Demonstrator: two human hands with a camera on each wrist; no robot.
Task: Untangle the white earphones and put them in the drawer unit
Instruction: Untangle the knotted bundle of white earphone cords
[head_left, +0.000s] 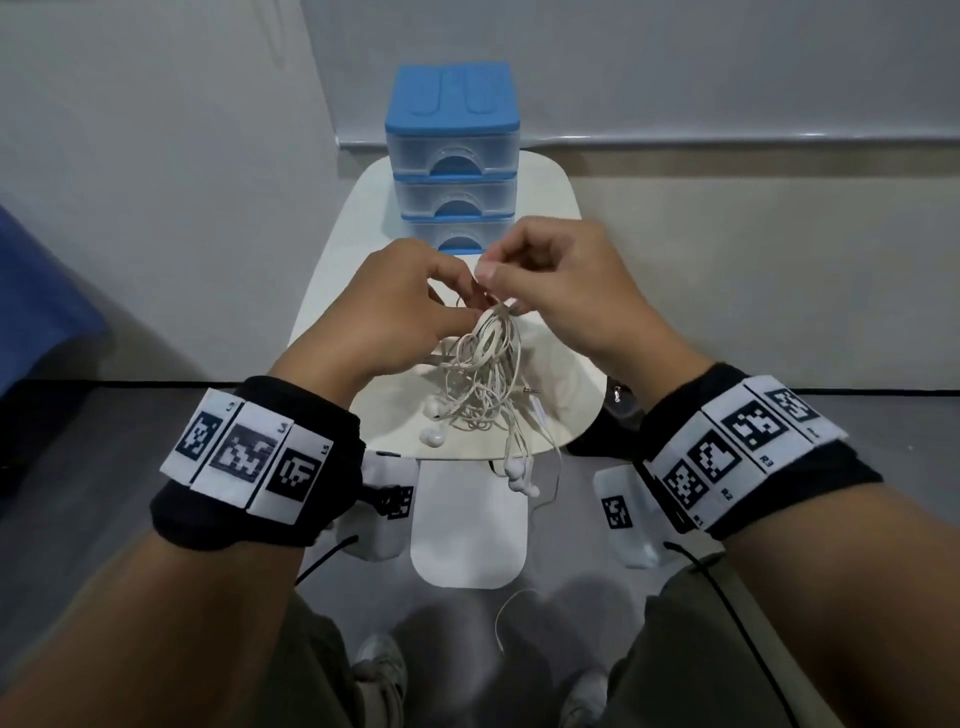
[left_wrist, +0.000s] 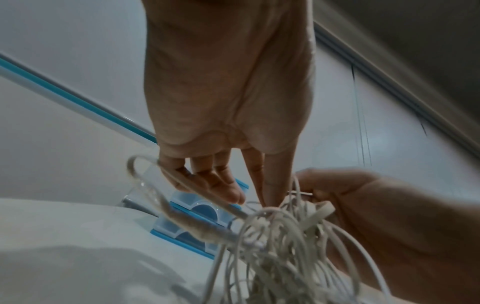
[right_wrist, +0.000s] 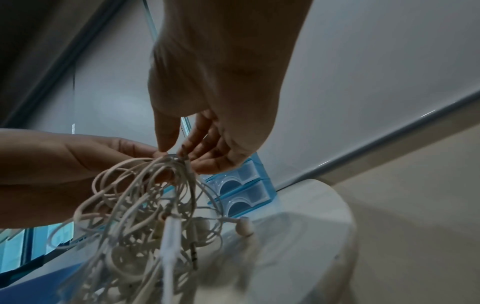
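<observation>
A tangled bunch of white earphones (head_left: 483, 374) hangs over the near part of the white table (head_left: 353, 234). My left hand (head_left: 457, 306) pinches the top of the bunch from the left. My right hand (head_left: 501, 291) pinches a cord there from the right. The left wrist view has thumb and forefinger of the left hand (left_wrist: 267, 197) meeting on the earphones (left_wrist: 280, 246). In the right wrist view the right hand (right_wrist: 179, 154) pinches the top of the earphones (right_wrist: 145, 205). The blue drawer unit (head_left: 452, 150) stands behind, all three drawers closed.
Earbuds (head_left: 519, 475) and loose cord dangle past the table's front edge. A white panel (head_left: 467, 530) sits below that edge, between my knees. A blue object (head_left: 36, 291) lies at the far left. A wall runs behind the table.
</observation>
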